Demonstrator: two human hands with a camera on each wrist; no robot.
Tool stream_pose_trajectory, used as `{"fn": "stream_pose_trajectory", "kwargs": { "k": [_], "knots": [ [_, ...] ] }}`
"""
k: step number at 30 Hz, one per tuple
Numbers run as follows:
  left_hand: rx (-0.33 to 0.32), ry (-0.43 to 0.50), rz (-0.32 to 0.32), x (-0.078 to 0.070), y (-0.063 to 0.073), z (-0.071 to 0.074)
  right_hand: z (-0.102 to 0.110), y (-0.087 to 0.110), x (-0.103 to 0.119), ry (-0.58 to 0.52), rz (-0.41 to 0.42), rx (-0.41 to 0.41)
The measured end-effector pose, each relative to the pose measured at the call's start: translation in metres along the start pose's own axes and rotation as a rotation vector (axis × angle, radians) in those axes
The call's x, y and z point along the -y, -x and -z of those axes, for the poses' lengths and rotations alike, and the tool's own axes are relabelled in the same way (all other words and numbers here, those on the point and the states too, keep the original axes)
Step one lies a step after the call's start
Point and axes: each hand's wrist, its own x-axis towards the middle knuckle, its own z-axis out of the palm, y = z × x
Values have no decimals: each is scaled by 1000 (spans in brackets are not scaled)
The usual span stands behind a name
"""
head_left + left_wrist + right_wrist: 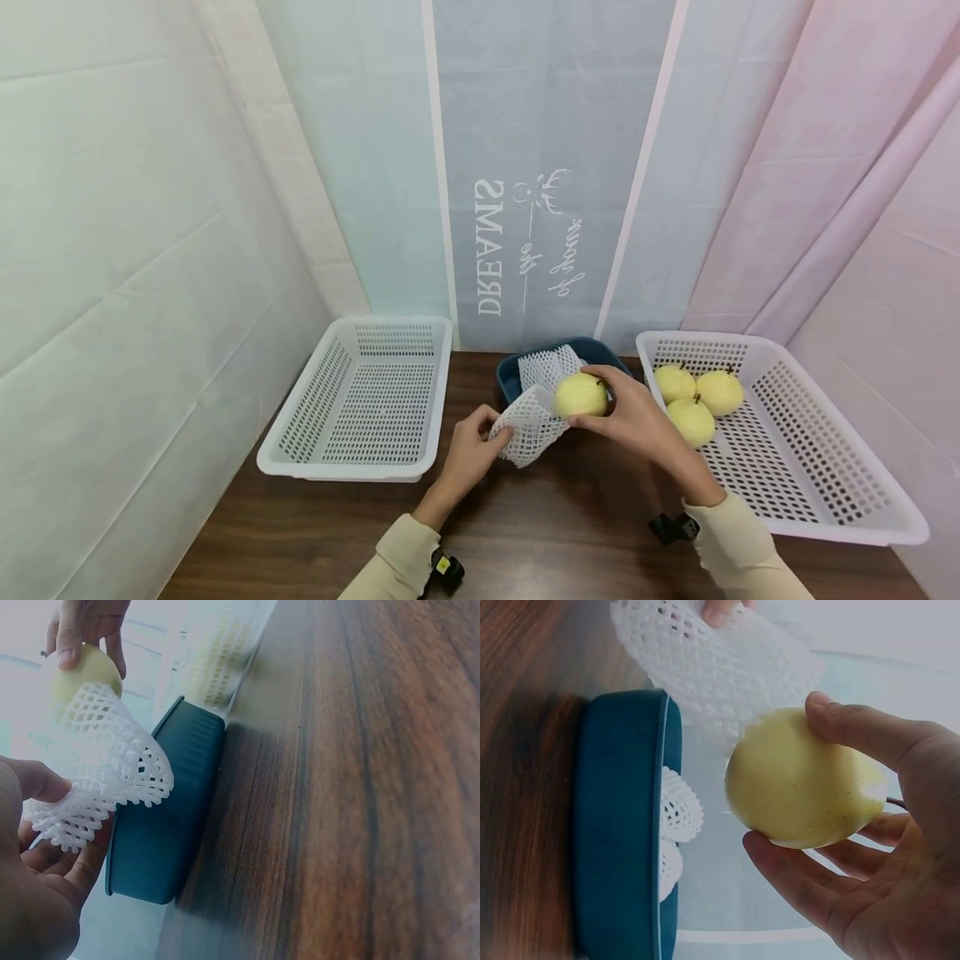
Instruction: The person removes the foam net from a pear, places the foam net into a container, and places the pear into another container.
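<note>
My right hand (630, 417) grips a pale yellow pear (580, 395) between thumb and fingers, its stem toward the palm. With thumb and fingers my left hand (472, 446) pinches the near end of a white foam net sleeve (528, 427). The far end of that sleeve meets the pear's blunt end; in the left wrist view the netting (112, 742) overlaps the pear (88, 671). Both are held above the table, in front of a dark teal tray (619, 825). More foam net sleeves (679, 806) lie inside the tray.
An openwork white basket (438, 400) stands at the left with nothing seen in it. At the right, another white basket (832, 467) holds three pears (690, 421) in its left part. A printed curtain (555, 100) hangs behind the dark wood table (540, 533).
</note>
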Motion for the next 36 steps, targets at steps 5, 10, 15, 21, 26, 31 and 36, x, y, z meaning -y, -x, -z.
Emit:
{"fn": "stream_pose_trajectory", "kwargs": {
  "k": [5,10,15,21,26,31,36],
  "knots": [
    [-19,26,5,-1,0,-1,7,-1,-3,-12,-7,-7],
    [-26,31,-2,-4,-1,-1,12,0,-5,-14,-12,-5],
    [-31,34,-11,-5,-2,-2,19,1,-8,-15,-26,0],
    [-44,27,-22,-5,-4,-4,28,0,-11,-2,-35,-3],
    [-55,37,-13,-7,-7,-6,34,-1,-12,18,-29,-29],
    [-73,33,-7,-10,-10,-7,39,-3,-15,37,-21,-49],
    [-88,15,4,-11,-13,-8,42,-4,-21,29,-39,-48]
  ]
}}
